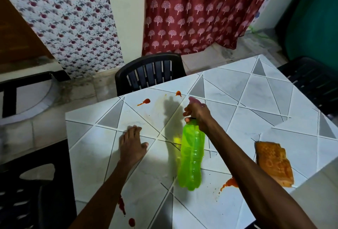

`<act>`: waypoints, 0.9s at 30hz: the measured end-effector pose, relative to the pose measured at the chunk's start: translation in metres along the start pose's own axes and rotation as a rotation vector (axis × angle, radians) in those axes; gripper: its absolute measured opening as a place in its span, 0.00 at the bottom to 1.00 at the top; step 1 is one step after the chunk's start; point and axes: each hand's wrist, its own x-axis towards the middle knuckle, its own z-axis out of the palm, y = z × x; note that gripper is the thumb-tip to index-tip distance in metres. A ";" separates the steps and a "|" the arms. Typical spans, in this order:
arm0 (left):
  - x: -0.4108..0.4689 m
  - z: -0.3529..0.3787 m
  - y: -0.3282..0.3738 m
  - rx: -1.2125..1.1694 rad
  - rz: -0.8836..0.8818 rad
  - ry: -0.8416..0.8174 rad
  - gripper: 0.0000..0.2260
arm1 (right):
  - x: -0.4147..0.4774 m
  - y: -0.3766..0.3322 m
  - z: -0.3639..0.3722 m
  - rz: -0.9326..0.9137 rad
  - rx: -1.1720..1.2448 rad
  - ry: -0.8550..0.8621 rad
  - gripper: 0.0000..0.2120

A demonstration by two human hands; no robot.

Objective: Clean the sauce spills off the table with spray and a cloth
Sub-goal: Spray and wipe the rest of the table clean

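A black slatted chair point(150, 75) stands before a red tree-print curtain point(197, 11).

Black slatted chair point(150, 75) beyond the table, maroon tree-print curtain point(197, 9) behind.

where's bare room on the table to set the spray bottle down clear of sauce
Barest: the far right stretch of the table, beyond the cloth and right of the right hand gripping the spray bottle. Also the strip between the left hand and the left edge. Crowded: sauce spills along the far-left edge and the near edge.
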 end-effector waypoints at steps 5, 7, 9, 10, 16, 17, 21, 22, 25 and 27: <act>0.002 -0.010 0.014 0.030 -0.050 -0.032 0.32 | 0.012 0.013 -0.001 0.096 -0.079 0.028 0.09; 0.001 -0.013 0.016 0.029 -0.055 -0.045 0.31 | 0.014 0.018 -0.003 0.098 -0.116 0.024 0.10; -0.002 -0.014 0.016 0.037 -0.045 -0.062 0.30 | 0.012 0.020 -0.006 0.097 -0.109 0.031 0.08; -0.004 -0.014 0.016 0.038 -0.031 -0.063 0.30 | 0.010 0.020 -0.007 0.099 -0.083 0.046 0.06; -0.021 -0.012 0.013 -0.097 0.065 0.048 0.27 | 0.007 0.025 -0.013 0.094 0.022 0.060 0.09; -0.025 -0.012 0.014 -0.124 0.087 0.076 0.28 | 0.006 0.026 -0.014 0.094 0.032 0.060 0.08; -0.037 -0.011 0.005 -0.176 0.153 0.158 0.27 | 0.000 0.034 -0.010 0.123 0.053 0.041 0.08; -0.039 -0.010 -0.001 -0.178 0.155 0.165 0.27 | -0.003 0.037 -0.008 0.134 0.075 0.018 0.07; -0.046 -0.009 -0.023 -0.193 0.115 0.169 0.27 | -0.010 0.050 0.007 0.121 0.097 -0.042 0.14; -0.053 -0.014 -0.039 -0.190 0.060 0.175 0.26 | -0.017 0.061 0.024 0.107 0.051 -0.086 0.17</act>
